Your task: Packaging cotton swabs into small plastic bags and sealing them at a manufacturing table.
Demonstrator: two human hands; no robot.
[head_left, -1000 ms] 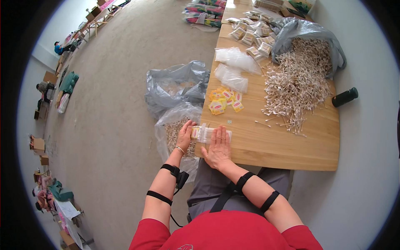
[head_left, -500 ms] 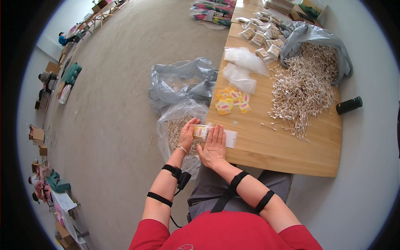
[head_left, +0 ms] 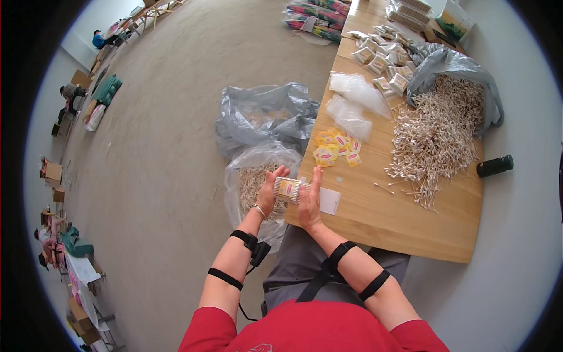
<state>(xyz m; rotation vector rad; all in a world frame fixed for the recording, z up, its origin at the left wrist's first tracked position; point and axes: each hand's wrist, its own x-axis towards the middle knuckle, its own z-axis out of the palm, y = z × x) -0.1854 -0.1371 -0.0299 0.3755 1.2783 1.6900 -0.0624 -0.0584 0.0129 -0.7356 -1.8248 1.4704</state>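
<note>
A clear pack of cotton swabs (head_left: 287,188) with a yellow and white card inside sits between my hands, just off the table's near left corner. My left hand (head_left: 268,192) holds it from the left, the fingers reaching up past it. Straight-fingered, my right hand (head_left: 310,202) stands on edge with its palm against the pack's right end. Beside that hand a white card (head_left: 330,201) lies on the table. Beyond it are several yellow printed cards (head_left: 335,148), and further off lie clear plastic bags (head_left: 350,117).
Loose cotton swabs (head_left: 431,144) spill from a grey bag (head_left: 498,102) on the wooden table (head_left: 410,232). Filled packs (head_left: 381,61) lie at its far end, a dark cylinder (head_left: 495,166) at its right edge. Left of the table stand a clear bag of swabs (head_left: 231,188) and a grey bag (head_left: 234,126).
My right hand has turned from lying flat over the pack's right side to standing on edge at its end. More of the pack shows. The whole view has shifted slightly.
</note>
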